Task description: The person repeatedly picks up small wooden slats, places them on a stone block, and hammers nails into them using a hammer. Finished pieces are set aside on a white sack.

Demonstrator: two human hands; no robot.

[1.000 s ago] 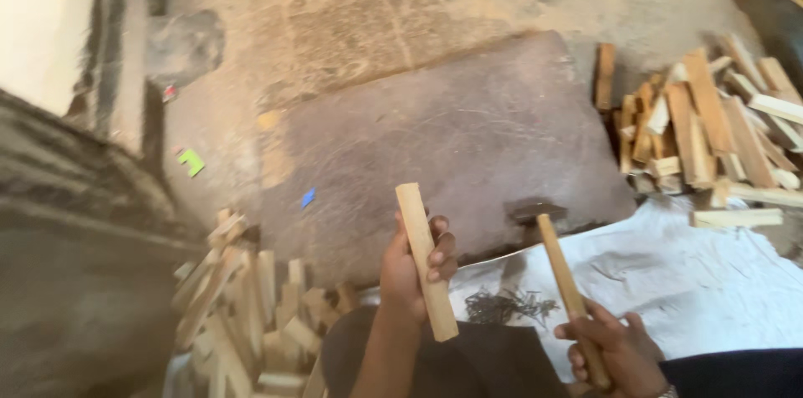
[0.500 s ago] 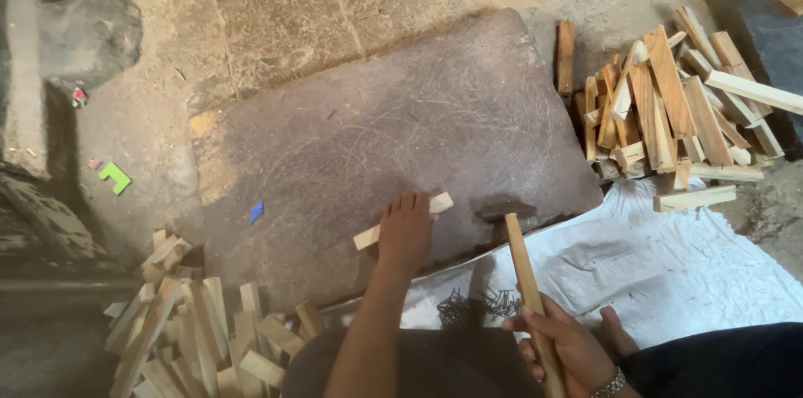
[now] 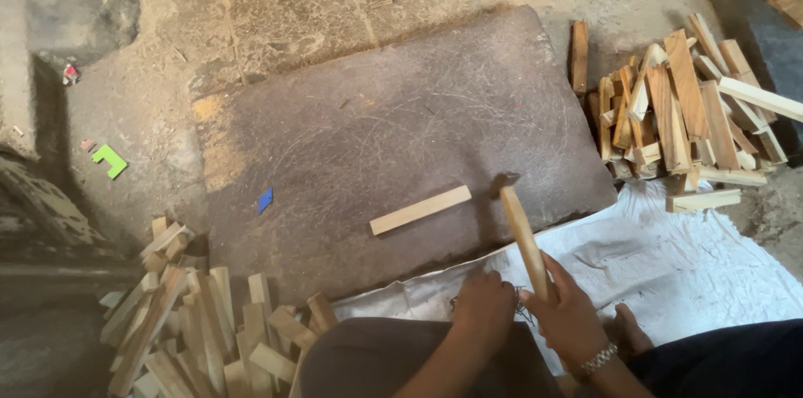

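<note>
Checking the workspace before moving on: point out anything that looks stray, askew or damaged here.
Two small bits look stray: a blue scrap on the dark slab and a green angled piece on the dusty floor. The slab is heavily scratched. One wood strip lies alone, slanted, apart from both piles.

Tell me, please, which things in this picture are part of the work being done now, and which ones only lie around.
In use:
- hammer, gripped by the right hand
- wooden strip, lying flat on the dark slab
- left hand, lowered near small dark pieces, too small to tell

Lying about:
- green scrap
- blue scrap
- wood pile at right
- wood pile at lower left
- white sheet
</note>
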